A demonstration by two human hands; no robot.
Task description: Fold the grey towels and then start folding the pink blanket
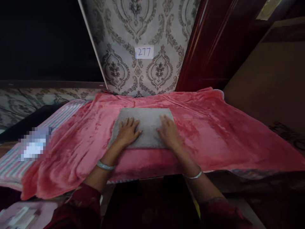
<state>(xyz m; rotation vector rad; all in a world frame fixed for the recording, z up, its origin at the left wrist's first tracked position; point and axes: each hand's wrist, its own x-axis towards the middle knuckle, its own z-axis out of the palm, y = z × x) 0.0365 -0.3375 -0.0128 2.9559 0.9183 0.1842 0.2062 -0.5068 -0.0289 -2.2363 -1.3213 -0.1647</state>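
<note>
Fingers spread, the left hand (128,132) lies on the left part of a flat grey fabric rectangle (143,119); the right hand (169,133), blurred, stretches its fingers over the right part, contact unclear. Beneath the rectangle spreads a plush pink blanket (226,143), rumpled at left beside a striped pale cloth (10,163). Behind stand a black screen (47,41), patterned grey wallpaper (159,71) and a glossy dark-red panel (209,47).
</note>
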